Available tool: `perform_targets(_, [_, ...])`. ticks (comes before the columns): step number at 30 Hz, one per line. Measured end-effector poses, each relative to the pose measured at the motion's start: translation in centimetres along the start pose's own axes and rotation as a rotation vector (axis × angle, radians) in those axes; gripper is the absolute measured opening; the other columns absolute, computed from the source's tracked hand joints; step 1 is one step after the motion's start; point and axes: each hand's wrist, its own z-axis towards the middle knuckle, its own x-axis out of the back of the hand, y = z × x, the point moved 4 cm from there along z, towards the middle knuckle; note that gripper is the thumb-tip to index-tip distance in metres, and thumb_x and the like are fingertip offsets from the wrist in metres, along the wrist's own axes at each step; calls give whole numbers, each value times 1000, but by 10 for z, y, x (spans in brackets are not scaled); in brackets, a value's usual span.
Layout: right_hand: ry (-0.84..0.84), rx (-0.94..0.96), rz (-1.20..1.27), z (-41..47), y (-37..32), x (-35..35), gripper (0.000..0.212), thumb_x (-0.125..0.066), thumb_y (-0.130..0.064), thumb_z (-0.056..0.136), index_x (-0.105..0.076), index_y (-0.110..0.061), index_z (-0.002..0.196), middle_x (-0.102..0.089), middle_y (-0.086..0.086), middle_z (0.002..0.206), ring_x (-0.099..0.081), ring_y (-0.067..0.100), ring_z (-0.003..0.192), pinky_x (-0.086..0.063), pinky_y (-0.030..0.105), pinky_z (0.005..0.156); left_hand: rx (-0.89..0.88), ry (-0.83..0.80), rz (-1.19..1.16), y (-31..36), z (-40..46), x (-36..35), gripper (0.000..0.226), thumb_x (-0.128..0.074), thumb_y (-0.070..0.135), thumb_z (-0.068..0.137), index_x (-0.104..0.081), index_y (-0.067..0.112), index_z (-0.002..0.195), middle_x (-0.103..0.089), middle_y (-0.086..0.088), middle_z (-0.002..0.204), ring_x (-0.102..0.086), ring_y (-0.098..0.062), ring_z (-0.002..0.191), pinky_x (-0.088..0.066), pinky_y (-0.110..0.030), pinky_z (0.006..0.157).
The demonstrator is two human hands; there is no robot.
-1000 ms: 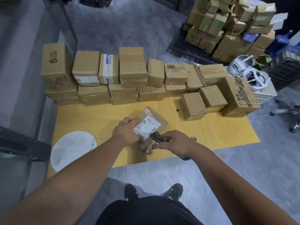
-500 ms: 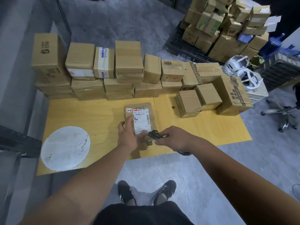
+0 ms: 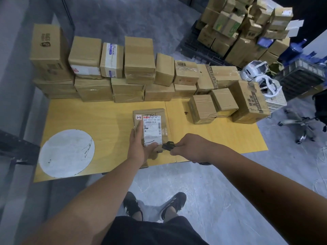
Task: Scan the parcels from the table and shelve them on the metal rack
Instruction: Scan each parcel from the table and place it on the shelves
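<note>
A flat brown parcel [image 3: 152,121] with a white shipping label lies on the yellow table [image 3: 221,137], label up. My left hand [image 3: 139,147] holds its near left corner, index finger stretched up the left side and thumb on the label's lower edge. My right hand [image 3: 191,147] grips a small black scanner [image 3: 168,145], whose head points at the parcel's near right corner. Several more cardboard parcels [image 3: 138,68] are stacked in two layers along the table's far edge.
A white round disc [image 3: 67,152] lies on the table's left part. Beyond the table a pallet carries piled cartons [image 3: 244,27]. At right are a white basket with headsets [image 3: 265,82], a dark crate [image 3: 300,76] and a chair base [image 3: 300,124]. A dark metal frame [image 3: 16,149] is at left.
The parcel has been turned from a tilted lie to square with the table, label upright. My left hand slid to its near left corner. The scanner stays at the near right corner.
</note>
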Motion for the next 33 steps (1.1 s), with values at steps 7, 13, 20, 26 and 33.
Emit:
perform_targets(7, [-87,29,-91,-11,6,-15,41,-68,-50,96,-79,-12,106,-58,4,73,-54,18,63,-38,26,56,-28,5,-31,0,-1,-1,113,-87,23,85,-9,60,159,-18,2,171,-24,-17,155,-27,-39,122])
perform_targets(13, [-95,50,-95,-15,9,-16,43,-67,-49,98,-77,-9,111,-56,5,75,-51,17,60,-36,25,52,-50,27,-12,7,-8,2,110,-85,22,87,-10,56,160,-22,6,169,-21,-3,145,-23,-34,119])
perform_targets(20, [-190,-22,167,-12,12,-8,39,-68,-47,100,-71,-9,107,-50,13,80,-51,11,36,-34,14,40,-81,68,-151,16,-11,9,109,-89,23,83,-18,50,161,-24,29,159,-24,5,145,-27,-18,114])
perform_targets(26, [-330,161,205,3,-7,-5,39,-83,-46,89,-73,-11,102,-47,13,92,-64,24,70,-45,29,53,-90,207,-223,30,-33,32,105,-84,2,85,-20,39,160,-34,40,143,-32,38,119,-39,3,92])
perform_targets(33, [-287,581,-271,11,-81,-3,28,-78,-44,89,-79,-19,102,-62,2,78,-57,18,70,-43,29,62,-70,534,-150,47,-91,104,107,-88,19,83,-20,59,156,-40,35,154,-38,-1,147,-38,-45,121])
